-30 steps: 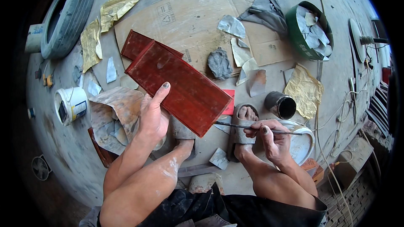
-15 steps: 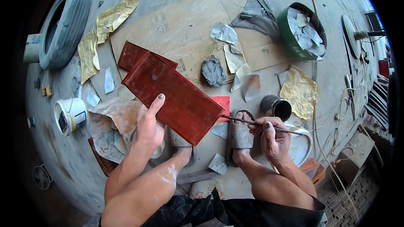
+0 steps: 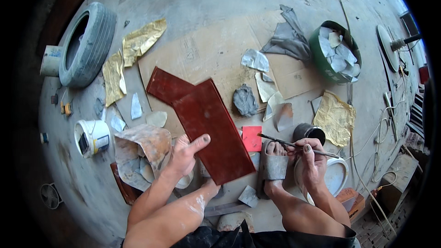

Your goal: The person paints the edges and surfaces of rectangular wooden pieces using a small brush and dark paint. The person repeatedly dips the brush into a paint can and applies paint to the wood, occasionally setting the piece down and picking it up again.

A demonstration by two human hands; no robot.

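Left hand (image 3: pixel 186 154) is spread flat on the red panel (image 3: pixel 212 131), looks stiff and glossy so grab its edges, while right hand (image 3: pixel 312 158) pinches a thin brush (image 3: pixel 294 144).

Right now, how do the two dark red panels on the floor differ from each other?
The front red panel lies on top and shows whole; the rear red panel is partly covered by it, only its far end showing. The left hand rests on the front panel's edge, thumb on its face; nothing touches the rear one. The front panel runs toward the feet, the rear one angles off leftward. Both are flat, glossy and dark red, lying over cardboard.
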